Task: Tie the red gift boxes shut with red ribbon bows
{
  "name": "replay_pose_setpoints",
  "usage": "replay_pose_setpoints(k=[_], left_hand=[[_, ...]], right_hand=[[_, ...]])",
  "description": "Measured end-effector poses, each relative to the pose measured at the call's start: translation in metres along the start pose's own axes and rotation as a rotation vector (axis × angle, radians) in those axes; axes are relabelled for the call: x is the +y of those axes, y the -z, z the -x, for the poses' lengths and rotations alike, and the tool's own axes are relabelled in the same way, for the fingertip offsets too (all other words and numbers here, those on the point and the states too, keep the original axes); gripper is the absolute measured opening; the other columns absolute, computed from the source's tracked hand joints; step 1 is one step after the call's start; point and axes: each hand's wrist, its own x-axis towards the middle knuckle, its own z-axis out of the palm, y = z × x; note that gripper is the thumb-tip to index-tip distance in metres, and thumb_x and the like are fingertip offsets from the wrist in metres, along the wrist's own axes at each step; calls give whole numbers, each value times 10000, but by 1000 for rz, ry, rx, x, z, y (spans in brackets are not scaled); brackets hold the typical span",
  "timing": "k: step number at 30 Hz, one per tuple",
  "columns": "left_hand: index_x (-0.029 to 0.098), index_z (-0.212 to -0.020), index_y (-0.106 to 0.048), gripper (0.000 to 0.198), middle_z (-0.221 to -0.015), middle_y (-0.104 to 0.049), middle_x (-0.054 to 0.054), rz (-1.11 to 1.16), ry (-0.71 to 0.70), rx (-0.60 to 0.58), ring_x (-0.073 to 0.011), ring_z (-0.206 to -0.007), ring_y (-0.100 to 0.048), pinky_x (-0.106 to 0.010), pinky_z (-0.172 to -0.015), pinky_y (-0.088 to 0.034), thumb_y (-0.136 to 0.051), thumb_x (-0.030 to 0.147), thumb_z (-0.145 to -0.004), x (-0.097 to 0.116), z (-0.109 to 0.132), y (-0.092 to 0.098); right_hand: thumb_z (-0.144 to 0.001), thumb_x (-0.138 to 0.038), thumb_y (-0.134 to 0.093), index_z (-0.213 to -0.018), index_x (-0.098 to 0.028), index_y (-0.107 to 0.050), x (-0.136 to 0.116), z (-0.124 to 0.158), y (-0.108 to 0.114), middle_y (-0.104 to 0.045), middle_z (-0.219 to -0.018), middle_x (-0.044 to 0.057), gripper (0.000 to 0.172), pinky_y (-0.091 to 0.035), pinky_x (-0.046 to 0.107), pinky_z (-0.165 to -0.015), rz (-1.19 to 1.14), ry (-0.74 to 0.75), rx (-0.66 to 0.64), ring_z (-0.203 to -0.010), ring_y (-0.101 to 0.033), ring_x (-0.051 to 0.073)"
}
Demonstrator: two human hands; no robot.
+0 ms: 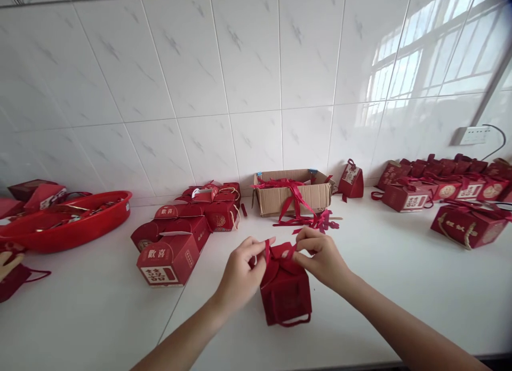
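Observation:
A small dark red gift box (288,301) stands on the white counter in front of me, with a ribbon handle hanging at its near side. Red ribbon (282,252) is looped in a bow shape at its top. My left hand (245,267) pinches the ribbon's left loop between thumb and fingers. On the other side, my right hand (320,253) is closed on the right part of the same ribbon. Both hands are just above the box top. The knot's exact state is too small to tell.
An open cardboard box (276,201) draped with red ribbons stands by the tiled wall. Red gift boxes (176,259) are grouped to the left, beside a red plastic basin (92,227). More gift boxes (472,227) line the right, and one tent-shaped box (352,183) stands at the back.

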Motion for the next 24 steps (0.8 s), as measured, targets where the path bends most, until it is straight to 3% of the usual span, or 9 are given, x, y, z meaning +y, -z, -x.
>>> replay_pose_setpoints(k=[3,5,8,11,18,21,24], left_hand=[[209,-968,-688,281,-897,-519,-43,-282,-134,-36,-112,-644,-493,-239,-591,-419,-443,169,-837,-1,1,-9],[215,-1038,-662,338,-984,-515,-57,-367,-159,-58,-100,-616,-499,-238,-569,-423,-428,120,-813,-7,3,-13],[253,-1224,-573,456,-1075,-495,-68,-344,-214,-76,-94,-622,-507,-235,-570,-441,-433,107,-815,-16,5,-12],[270,-1245,-570,429,-1086,-484,-75,-267,-286,-128,-96,-661,-513,-237,-606,-459,-425,144,-861,-21,4,-6],[240,-991,-718,296,-1001,-516,-70,-106,-318,-237,-59,-568,-441,-230,-546,-421,-446,192,-885,-24,-8,5],[195,-818,-731,197,-944,-538,-59,-84,-263,-196,-66,-582,-470,-220,-531,-408,-540,236,-844,-27,-13,8],[183,-796,-709,193,-950,-569,-63,-159,-187,-78,-104,-667,-537,-220,-553,-425,-553,287,-841,-37,-18,18]], right_hand=[[-716,-337,-711,-593,-196,-673,-8,-3,-7,-520,-719,15,191,-398,264,-536,-99,-125,-160,-599,-477,124],[-699,-267,-697,-605,-188,-666,-10,-4,-10,-525,-748,13,127,-412,260,-572,-103,-182,-186,-634,-495,127],[-660,-161,-629,-566,-170,-585,-11,-5,-12,-514,-752,1,104,-404,246,-586,-90,-253,-203,-641,-485,116],[-641,-160,-597,-568,-165,-545,-10,-8,-8,-509,-781,-3,90,-387,234,-578,-110,-275,-294,-639,-467,105],[-605,-154,-628,-510,-154,-470,-8,-19,-2,-467,-790,-20,185,-358,217,-529,-111,-232,-524,-612,-431,84],[-622,-163,-642,-558,-162,-558,-7,-21,0,-518,-856,-4,106,-405,233,-573,-104,-213,-561,-642,-481,97],[-650,-185,-650,-586,-180,-598,-6,-15,9,-564,-1040,39,82,-460,320,-735,2,-220,-530,-844,-562,186]])
